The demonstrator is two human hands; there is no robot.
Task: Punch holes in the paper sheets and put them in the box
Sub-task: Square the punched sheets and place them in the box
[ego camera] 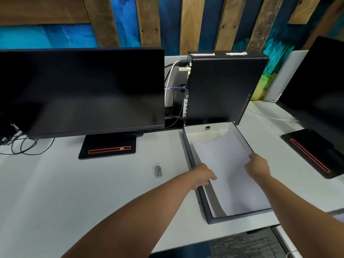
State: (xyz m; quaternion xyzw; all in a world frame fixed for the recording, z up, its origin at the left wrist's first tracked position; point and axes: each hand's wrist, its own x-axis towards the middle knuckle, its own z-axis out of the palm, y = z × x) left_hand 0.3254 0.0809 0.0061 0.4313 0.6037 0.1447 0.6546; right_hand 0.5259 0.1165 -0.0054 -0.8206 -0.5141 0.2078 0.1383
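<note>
A dark-rimmed box (pixel 202 200) with a white inside lies open on the white desk, right of centre. White paper sheets (pixel 226 174) hang tilted over the box, their near edge resting low inside it. My left hand (pixel 203 175) grips the sheets' left edge above the box's left wall. My right hand (pixel 257 164) pinches their right edge near the box's right wall. A small clear and silver object (pixel 158 170), perhaps the hole punch, lies on the desk left of the box.
A large dark monitor (pixel 81 90) on a black base (pixel 108 148) stands at the left. A black computer tower (pixel 223 88) stands behind the box. A second monitor (pixel 320 94) is at the right. Cables (pixel 24 146) trail at the far left.
</note>
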